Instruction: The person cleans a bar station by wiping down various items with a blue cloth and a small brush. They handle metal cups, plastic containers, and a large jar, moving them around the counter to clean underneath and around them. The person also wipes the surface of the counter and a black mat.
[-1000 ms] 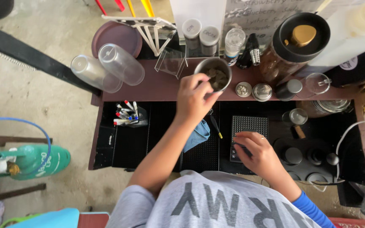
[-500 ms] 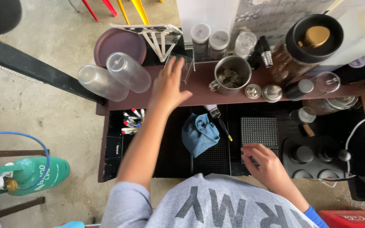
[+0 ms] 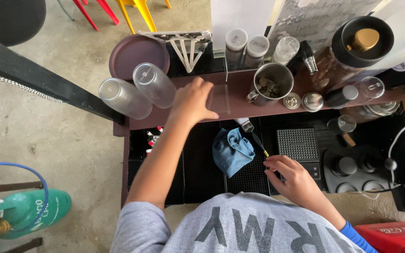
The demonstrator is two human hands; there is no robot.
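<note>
Clear cup (image 3: 220, 99) in left hand (image 3: 192, 100)

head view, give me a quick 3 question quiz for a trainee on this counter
1. True or false: the left hand rests on the blue cloth.
2. What lies inside the metal cup? A) coins B) straws C) ice
3. Which hand is nearer the small brush?

Key:
1. False: it is up on the brown shelf, holding a clear flat piece.
2. A.
3. The right hand, its fingers near the brush tip.
</note>
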